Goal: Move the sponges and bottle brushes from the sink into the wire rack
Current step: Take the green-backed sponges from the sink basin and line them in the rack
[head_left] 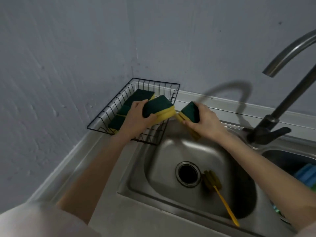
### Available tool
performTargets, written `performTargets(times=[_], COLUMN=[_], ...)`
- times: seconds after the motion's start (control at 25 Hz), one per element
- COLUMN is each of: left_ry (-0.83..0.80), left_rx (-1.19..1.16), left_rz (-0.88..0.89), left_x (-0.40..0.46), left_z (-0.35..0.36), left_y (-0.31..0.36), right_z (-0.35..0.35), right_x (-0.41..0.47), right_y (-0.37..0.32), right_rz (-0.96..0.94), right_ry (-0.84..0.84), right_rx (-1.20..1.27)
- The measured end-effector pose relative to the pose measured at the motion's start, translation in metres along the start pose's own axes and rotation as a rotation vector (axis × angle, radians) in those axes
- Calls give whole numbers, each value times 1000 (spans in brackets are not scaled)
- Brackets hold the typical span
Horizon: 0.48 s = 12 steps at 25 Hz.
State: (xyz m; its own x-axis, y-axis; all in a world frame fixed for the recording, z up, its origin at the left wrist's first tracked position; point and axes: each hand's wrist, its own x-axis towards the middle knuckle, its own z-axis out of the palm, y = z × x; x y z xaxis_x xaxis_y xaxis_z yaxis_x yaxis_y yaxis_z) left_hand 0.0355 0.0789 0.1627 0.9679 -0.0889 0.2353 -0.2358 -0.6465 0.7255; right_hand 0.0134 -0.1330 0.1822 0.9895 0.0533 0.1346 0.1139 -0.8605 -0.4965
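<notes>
My left hand (136, 117) grips a green-and-yellow sponge (159, 106) above the near right part of the black wire rack (106, 110). My right hand (203, 120) grips another green-and-yellow sponge (189, 111) over the sink's back rim, just right of the rack. Several sponges (140, 94) lie in the rack, partly hidden by my left hand. A yellow bottle brush (220, 194) lies in the steel sink (171, 151) beside the drain (187, 173), with its handle pointing toward me.
A curved steel faucet (282, 100) rises at the right with its lever base on the sink deck. A second basin (282, 156) at the far right holds blue items (306, 173). The rack sits in the wall corner on the counter.
</notes>
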Motion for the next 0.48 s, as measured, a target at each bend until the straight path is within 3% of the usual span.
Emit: performTargets(times=[0.32, 0.48], left_ry=[34, -25], left_rx=[-16, -75], left_rz=[-115, -158], left_x=[43, 53], left_z=[-40, -44], left_y=[-66, -86], right_z=[26, 34], right_x=[79, 119], right_y=[-53, -69], right_rz=[6, -19], right_ry=[-25, -64], right_rx=[-68, -114])
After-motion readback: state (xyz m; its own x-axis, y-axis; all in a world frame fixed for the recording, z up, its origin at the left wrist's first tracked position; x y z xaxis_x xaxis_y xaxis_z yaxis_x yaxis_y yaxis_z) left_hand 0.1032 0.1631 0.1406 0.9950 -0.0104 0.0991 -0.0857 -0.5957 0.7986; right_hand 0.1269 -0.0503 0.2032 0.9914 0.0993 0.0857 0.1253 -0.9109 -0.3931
